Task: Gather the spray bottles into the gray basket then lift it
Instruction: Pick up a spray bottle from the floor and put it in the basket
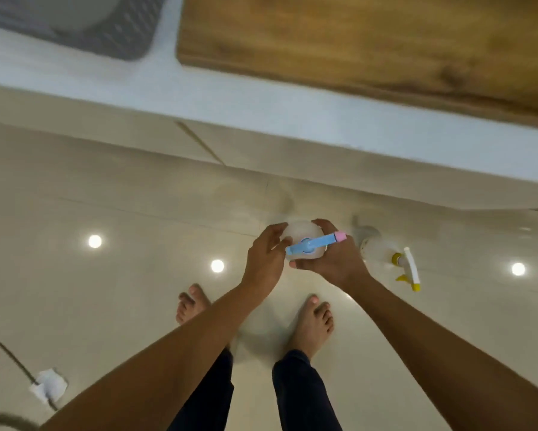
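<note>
A clear spray bottle with a blue head and pink nozzle (305,241) is held above the glossy floor between both hands. My left hand (264,259) presses its left side and my right hand (333,259) cups its right side and bottom. A second clear spray bottle with a yellow and white head (392,259) lies on its side on the floor just right of my right hand. The gray basket (84,29) sits on the white counter at the top left, partly cut off by the frame edge.
A wooden board (370,48) lies on the white counter (168,88) right of the basket. My bare feet stand on the tiled floor below my hands. A dark cable and a white plug (47,387) lie on the floor at the lower left.
</note>
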